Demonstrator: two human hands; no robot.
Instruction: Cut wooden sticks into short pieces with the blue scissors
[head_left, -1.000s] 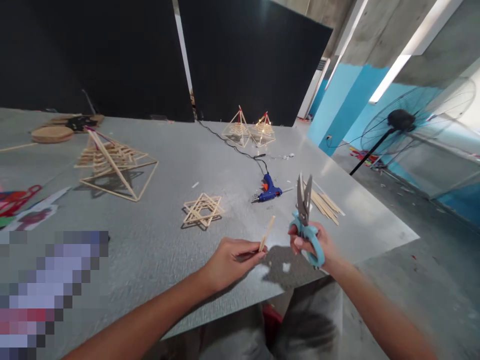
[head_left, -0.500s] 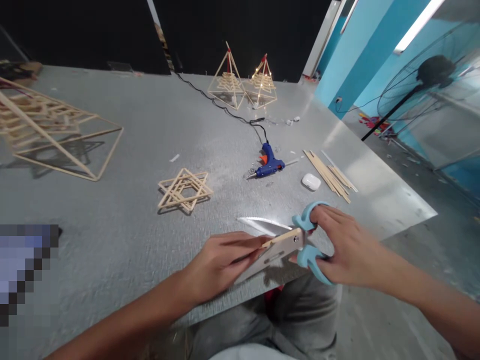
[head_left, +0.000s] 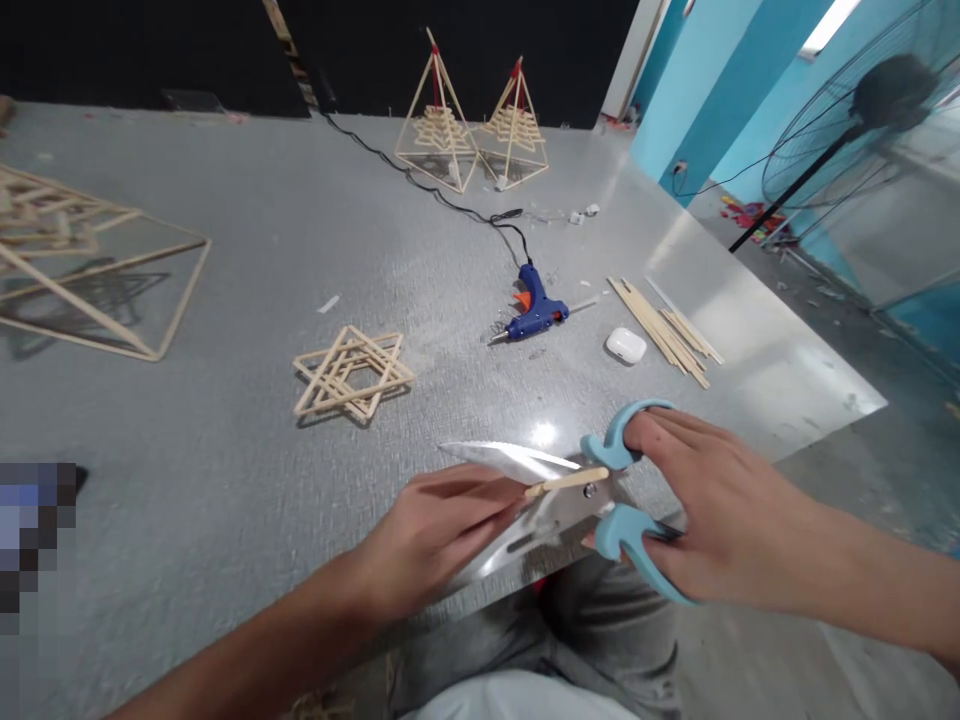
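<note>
My right hand (head_left: 712, 510) grips a pair of scissors (head_left: 628, 438) by its light blue handles, the blades spread apart and pointing left. Between those blades, close to the pivot, lies the end of a thin wooden stick (head_left: 574, 482). The stick is pinched in the fingers of my left hand (head_left: 439, 525), which hide its other end. Up and left of my left hand, a star made of wooden sticks (head_left: 352, 375) rests flat on the table.
A blue glue gun (head_left: 536, 310) with a black cord lies mid-table. Right of it are a white case (head_left: 625, 346) and a bundle of loose sticks (head_left: 660, 330). Stick pyramids (head_left: 442, 130) stand at the back; a larger stick frame (head_left: 105, 270) is at left. A fan (head_left: 892, 95) stands beyond the table.
The view has shifted slightly, so table items sit a little higher and further left. The stick's end shows more plainly between the scissor blades. The small lights on the right-hand back pyramid no longer glow.
</note>
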